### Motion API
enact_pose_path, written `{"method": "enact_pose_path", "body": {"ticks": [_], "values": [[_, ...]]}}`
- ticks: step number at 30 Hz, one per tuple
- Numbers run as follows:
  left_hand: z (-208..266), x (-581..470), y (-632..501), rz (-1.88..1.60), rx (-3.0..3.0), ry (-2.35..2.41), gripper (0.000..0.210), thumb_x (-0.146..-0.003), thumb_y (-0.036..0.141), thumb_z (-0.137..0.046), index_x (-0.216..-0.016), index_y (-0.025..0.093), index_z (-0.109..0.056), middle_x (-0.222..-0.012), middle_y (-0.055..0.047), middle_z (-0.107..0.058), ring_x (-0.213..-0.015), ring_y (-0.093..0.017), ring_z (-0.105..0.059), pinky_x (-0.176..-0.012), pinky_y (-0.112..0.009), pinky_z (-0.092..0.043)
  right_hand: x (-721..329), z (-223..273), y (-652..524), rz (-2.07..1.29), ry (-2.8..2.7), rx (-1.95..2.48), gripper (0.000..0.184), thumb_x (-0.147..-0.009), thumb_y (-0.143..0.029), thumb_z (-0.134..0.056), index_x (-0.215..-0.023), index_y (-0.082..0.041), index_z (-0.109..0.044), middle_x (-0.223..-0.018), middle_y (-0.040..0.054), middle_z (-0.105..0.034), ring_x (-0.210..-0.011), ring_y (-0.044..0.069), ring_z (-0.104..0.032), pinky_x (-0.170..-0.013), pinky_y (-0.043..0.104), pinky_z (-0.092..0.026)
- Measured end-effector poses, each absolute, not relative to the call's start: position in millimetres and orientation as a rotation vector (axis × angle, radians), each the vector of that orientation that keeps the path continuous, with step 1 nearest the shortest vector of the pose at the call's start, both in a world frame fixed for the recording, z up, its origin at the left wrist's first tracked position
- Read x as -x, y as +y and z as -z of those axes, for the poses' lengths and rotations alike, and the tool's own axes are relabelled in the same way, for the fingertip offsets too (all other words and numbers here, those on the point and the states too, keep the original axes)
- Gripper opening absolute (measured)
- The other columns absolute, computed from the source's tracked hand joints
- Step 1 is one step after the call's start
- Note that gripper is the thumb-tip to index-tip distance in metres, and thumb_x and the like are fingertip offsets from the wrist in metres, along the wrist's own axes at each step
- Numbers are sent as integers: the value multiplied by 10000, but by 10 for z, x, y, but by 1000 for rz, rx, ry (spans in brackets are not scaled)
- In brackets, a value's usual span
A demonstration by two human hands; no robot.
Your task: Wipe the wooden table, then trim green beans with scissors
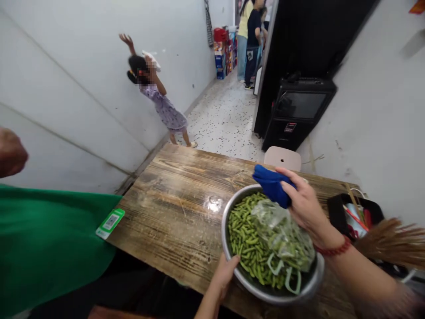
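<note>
A large metal bowl [229,261] on the wooden table holds many green edamame pods [244,221]. On top of the pods lies a clear plastic bag [275,221] with more pods inside, and a pair of pale green scissor-like handles [294,281] shows beside it. My left hand [224,274] grips the bowl's near left rim, thumb over the edge. Above the far side of the bowl, my right hand [303,201] is closed on a folded blue cloth [272,184]. A red bead bracelet [335,248] circles my right wrist.
The wooden table [172,199] bears a green QR-code card [111,223] at its left edge. A person in green [49,243] is close on the left. A black basket [358,208] and a straw brush [392,243] are at right; a pink stool [282,158] stands behind.
</note>
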State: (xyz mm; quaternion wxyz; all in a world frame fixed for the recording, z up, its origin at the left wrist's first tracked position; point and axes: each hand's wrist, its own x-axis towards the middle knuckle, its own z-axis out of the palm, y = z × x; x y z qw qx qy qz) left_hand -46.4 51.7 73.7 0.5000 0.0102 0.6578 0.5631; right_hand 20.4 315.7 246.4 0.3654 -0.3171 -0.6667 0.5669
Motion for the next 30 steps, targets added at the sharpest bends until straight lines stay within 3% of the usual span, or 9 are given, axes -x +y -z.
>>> {"method": "enact_pose_path", "body": {"ticks": [3,6,8,14,16,19,24,26,30], "values": [[-743,480,597,-1325,-235,1682,656,-700,539,-656,-1211,133,-585,-1182,-159,-649,-1116,-291,-591,-1018,-438,-442,611,-2209,3272,-1506,-1934,594,360,-883,-259,-516,-1225,-203,-616,-1235,51,-653,-1133,200,-599,-1034,380,-435],[-653,709,314,-1227,-273,1979,623,-820,544,-476,-1275,121,-526,-1079,-152,-641,-961,-255,-632,-942,-447,-484,1301,-1803,3492,-1280,-2322,577,385,-891,-153,-430,-1239,-163,-595,-1277,62,-626,-1187,178,-556,-1071,343,-386],[-575,911,-30,-1074,-312,2252,599,-832,515,-455,-1257,100,-534,-1040,-158,-626,-914,-259,-634,-923,-471,-489,1579,-1567,3659,-1100,-2594,697,433,-891,-98,-394,-1295,-141,-544,-1344,83,-574,-1243,175,-506,-1091,325,-349],[-428,1055,-747,-729,-706,2679,547,-841,355,-496,-1362,186,-478,-1436,-151,-448,-1355,-301,-387,-1114,-504,-334,1951,-1207,3282,-992,-2901,897,476,-840,-52,-476,-1313,-3,-475,-1412,300,-421,-1290,347,-426,-1052,505,-337],[-404,991,-775,-685,-756,2670,576,-845,320,-497,-1403,198,-429,-1482,-139,-407,-1379,-290,-360,-1124,-496,-326,2023,-1147,2722,-996,-2993,753,481,-837,-88,-530,-1315,-55,-492,-1456,265,-385,-1312,345,-395,-1050,489,-345],[-384,944,-786,-654,-754,2637,596,-837,301,-502,-1418,206,-408,-1496,-127,-396,-1389,-280,-352,-1130,-494,-325,1933,-1010,1748,-1023,-3099,416,491,-815,-113,-596,-1298,-177,-534,-1464,142,-437,-1335,290,-379,-1057,431,-354],[-370,978,-897,-579,-807,2580,593,-822,263,-496,-1405,176,-431,-1499,-144,-400,-1396,-280,-350,-1139,-493,-321,1557,-776,948,-1196,-3004,-543,257,-844,-114,-562,-1054,-199,-682,-1123,77,-695,-1067,216,-608,-946,330,-444],[-368,982,-919,-557,-851,2582,587,-830,259,-482,-1408,172,-428,-1509,-148,-386,-1399,-279,-346,-1138,-491,-323,1596,-835,1154,-1295,-2899,-487,282,-838,-103,-543,-1055,-210,-689,-1069,53,-715,-1013,197,-636,-916,304,-463],[-365,925,-879,-485,-858,2634,641,-824,256,-486,-1450,205,-361,-1555,-125,-310,-1424,-282,-298,-1138,-501,-316,1916,-1153,2251,-1108,-2815,196,487,-838,-55,-429,-1245,-259,-601,-1275,28,-631,-1172,187,-568,-1025,357,-417]]}}
